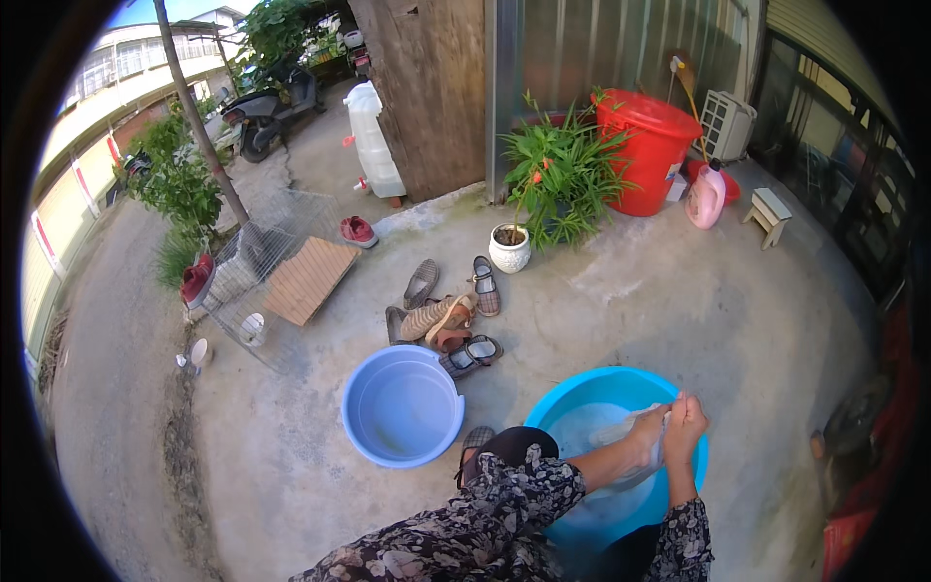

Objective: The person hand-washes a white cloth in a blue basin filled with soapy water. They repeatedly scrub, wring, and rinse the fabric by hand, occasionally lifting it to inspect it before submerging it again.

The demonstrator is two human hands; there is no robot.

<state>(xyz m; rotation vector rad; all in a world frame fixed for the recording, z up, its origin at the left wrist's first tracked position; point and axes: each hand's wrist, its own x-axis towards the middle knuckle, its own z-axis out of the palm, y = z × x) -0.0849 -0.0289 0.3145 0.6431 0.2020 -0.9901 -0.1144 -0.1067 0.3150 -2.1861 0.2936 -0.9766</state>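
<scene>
A turquoise plastic basin (534,415) with cloudy, sudsy water stands in front of me at the lower right. Over it, my left hand (649,434) grips a pale wet cloth (618,431), part of which hangs down into the water. Close against it, at the basin's right side, my right hand (685,425) is closed on the same cloth. What kind of garment the cloth is, I cannot tell. A periwinkle-blue plastic basin (404,407) sits on the concrete to the left, with what looks like clear water in it.
Several loose shoes (436,316) lie beyond the blue basin. Farther out are a white flowerpot (509,254), a lidded red bucket (644,160), a pink detergent bottle (705,196) and a small stool (767,214). A wire cage (254,269) with a brown board stands at the left.
</scene>
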